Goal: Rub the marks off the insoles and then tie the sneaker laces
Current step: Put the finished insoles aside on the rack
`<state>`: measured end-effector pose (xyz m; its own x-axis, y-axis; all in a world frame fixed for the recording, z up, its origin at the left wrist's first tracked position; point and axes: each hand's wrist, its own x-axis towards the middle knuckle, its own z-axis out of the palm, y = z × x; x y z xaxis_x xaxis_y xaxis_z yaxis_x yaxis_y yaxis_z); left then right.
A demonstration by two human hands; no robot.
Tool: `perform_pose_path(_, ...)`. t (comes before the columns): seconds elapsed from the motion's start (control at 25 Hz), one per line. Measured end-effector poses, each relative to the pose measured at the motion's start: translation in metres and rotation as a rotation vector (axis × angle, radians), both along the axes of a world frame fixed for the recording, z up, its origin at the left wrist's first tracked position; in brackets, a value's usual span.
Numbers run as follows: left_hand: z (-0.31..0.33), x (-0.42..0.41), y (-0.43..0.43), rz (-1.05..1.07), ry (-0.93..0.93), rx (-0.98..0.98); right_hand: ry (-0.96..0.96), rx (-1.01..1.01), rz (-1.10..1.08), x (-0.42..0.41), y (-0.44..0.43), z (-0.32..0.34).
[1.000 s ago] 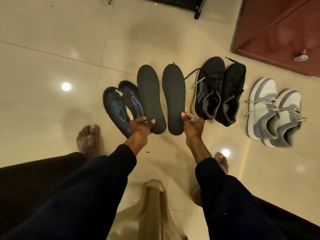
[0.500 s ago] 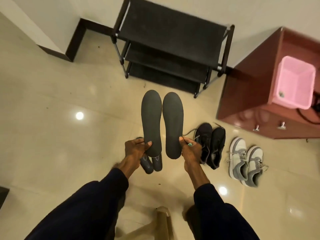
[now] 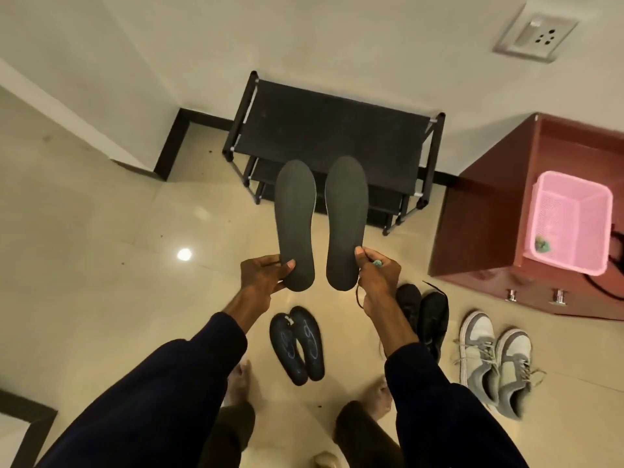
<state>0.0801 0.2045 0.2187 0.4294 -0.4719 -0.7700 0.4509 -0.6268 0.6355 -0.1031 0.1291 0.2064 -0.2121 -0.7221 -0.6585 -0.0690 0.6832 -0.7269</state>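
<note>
A dark insole (image 3: 295, 224) is pinched in the left hand (image 3: 263, 275), another insole (image 3: 346, 221) and perhaps an eraser in the right hand (image 3: 376, 275), above the tiled floor (image 3: 101, 282).

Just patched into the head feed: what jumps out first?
Two dark insoles held up side by side at centre frame, the left insole pinched at its heel by the left hand, the right insole by the right hand. Below them on the floor lies a smaller pair of chalk-marked insoles. A pink basket sits on the red cabinet at right.

Black shoe rack (image 3: 332, 130) against cream wall (image 3: 304, 38), glossy tiled floor (image 3: 101, 265).
</note>
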Motion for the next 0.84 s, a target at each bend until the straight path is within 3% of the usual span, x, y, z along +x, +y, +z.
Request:
perform_pose_path(0.2,-0.017,-0.005,-0.082,-0.041,-0.036,-0.013,-0.001,-0.016,-0.046,-0.02,-0.076,-0.013)
perform_pose_path(0.48,-0.083,0.006,-0.219,-0.197,-0.028,-0.031,0.155,-0.036,-0.167,-0.017,-0.176,-0.064)
perform_pose_path(0.84,-0.121,0.004,-0.308,-0.353,-0.136,0.009,0.273,-0.057,-0.247,-0.001,-0.259,-0.086)
